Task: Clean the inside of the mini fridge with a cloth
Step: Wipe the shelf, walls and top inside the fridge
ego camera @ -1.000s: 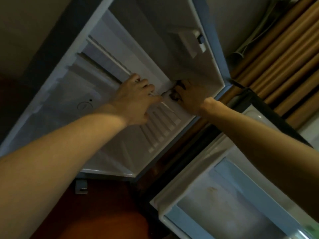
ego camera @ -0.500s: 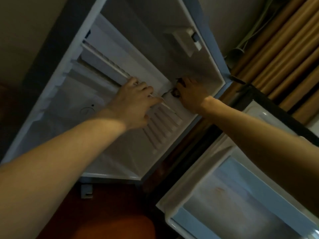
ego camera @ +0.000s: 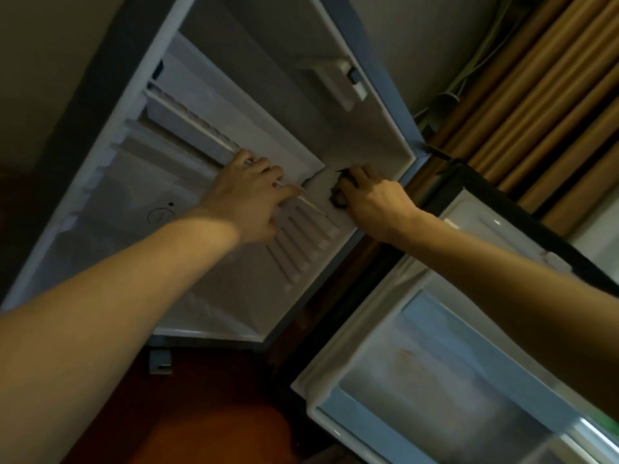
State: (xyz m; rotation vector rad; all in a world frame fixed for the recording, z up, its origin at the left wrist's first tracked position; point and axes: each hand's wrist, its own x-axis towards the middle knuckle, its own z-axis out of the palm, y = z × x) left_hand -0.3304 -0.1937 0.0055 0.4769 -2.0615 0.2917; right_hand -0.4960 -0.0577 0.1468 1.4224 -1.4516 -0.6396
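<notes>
Cloth (ego camera: 338, 198) — mostly hidden (dark) — under right hand (ego camera: 371, 202).

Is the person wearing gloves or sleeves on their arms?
No gloves and no sleeves show. The left hand and right hand are bare, and both forearms are bare as far as the picture reaches. No watch, ring or bracelet shows either.

Mini fridge (ego camera: 187, 316) on dark reddish floor (ego camera: 207, 430).
</notes>
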